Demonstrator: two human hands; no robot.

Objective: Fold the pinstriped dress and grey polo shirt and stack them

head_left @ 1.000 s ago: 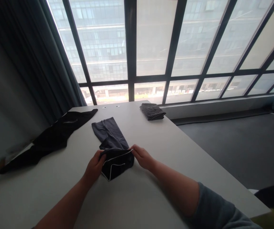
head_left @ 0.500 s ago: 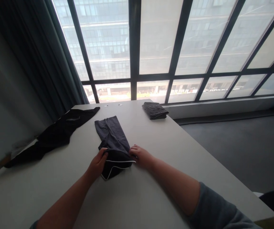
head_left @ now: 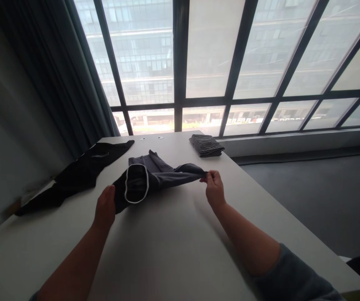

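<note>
Where a wide wall of windows point(head_left: 209, 50) fills the background, a white worktop point(head_left: 167, 251) reaches toward it, far edge below the glass. A black garment point(head_left: 81, 167) lies along the worktop's left edge, slanting from near left toward the far left corner. Around the worktop's middle is a grey-and-black garment point(head_left: 172, 179), its stretched front part's long axis running left to right; its grey back part points to the far edge, and a white-rimmed opening on its left half faces the viewer. A folded striped cloth point(head_left: 206, 145) sits by the far right corner. The left hand point(head_left: 105, 205) has its grip closed on the grey-and-black garment's black left end; the right hand point(head_left: 214, 188) narrowly pinches its right tip. Two small white fittings point(head_left: 143, 139) show near the far edge.
</note>
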